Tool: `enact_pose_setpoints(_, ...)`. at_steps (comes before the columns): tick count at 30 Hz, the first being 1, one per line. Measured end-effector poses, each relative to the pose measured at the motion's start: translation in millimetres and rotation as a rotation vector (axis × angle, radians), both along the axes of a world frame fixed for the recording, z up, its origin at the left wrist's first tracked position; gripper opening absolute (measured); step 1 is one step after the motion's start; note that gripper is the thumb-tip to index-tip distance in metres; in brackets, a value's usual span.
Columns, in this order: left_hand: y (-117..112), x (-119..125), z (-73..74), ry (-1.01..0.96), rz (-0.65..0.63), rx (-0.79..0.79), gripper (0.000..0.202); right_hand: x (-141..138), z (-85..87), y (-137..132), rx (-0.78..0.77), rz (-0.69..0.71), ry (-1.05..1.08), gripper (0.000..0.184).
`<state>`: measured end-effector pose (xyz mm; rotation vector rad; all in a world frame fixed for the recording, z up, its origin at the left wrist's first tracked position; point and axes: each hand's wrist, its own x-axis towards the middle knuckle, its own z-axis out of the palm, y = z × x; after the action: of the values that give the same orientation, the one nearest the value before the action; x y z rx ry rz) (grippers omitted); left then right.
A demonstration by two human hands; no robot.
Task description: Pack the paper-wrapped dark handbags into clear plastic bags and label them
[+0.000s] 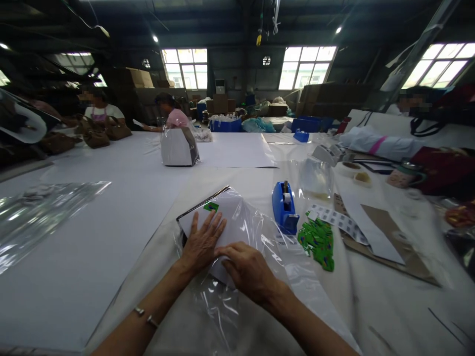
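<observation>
The blue tape dispenser (285,210) stands on the bench (237,175), and the other things can be placed by it. To the left of the dispenser, near it, lies the white package (232,210), which is inside a clear plastic film (297,264). The loose part of this film spreads in front of the dispenser. On the package, near its dark edge, there is one green tag (211,206).

The left hand (203,240), left of the dispenser, is laid flat upon the package, its fingers a little apart. The right hand (248,269), nearer to the dispenser, has bent fingers and touches the film beside the left hand (whether it pinches the film, one cannot tell). A bracelet (151,321) is on the left wrist.

Just to the right of the dispenser, and a little in front, is a heap of green tags (317,242); a label sheet (339,222) lies beside this heap. Farther right of the dispenser are a brown cardboard (386,222) and a mug (404,174). Behind the dispenser, to the left, a wrapped white bundle (178,147) stands upright. Well to the left lie shiny clear sleeves (48,212).
</observation>
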<state>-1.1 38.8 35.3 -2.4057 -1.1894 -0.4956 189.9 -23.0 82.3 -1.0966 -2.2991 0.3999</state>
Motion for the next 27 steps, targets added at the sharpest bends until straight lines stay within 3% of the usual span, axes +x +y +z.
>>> enact_pose_setpoints(4,0.1,-1.0,3.3,0.007,-0.003,-0.048,0.082,11.7,-29.9,-9.7,-0.148,-0.046,-0.377,0.010)
enact_pose_setpoints(8,0.2,-2.5,6.4,-0.006,-0.010,-0.056,0.082,37.8,-44.7,-18.9,-0.154,-0.032,-0.526,0.008)
enact_pose_setpoints(12,-2.0,-2.5,7.9,0.018,-0.034,-0.053,0.081,42.0,-49.9,-28.3,-0.078,-0.005,-0.541,0.011)
enact_pose_setpoints(18,-2.9,1.2,8.5,0.051,-0.025,-0.059,0.077,18.5,-33.1,-37.4,-0.084,0.011,-0.307,0.013)
enact_pose_setpoints(22,-3.5,-1.4,13.1,0.042,-0.060,-0.055,0.075,12.2,-44.1,-39.4,-0.176,0.066,-0.333,0.023)
enact_pose_setpoints(27,-39.6,-31.4,22.1,0.050,-0.292,-0.064,0.029,20.6,-55.5,-44.5,-0.191,0.134,-0.280,0.061)
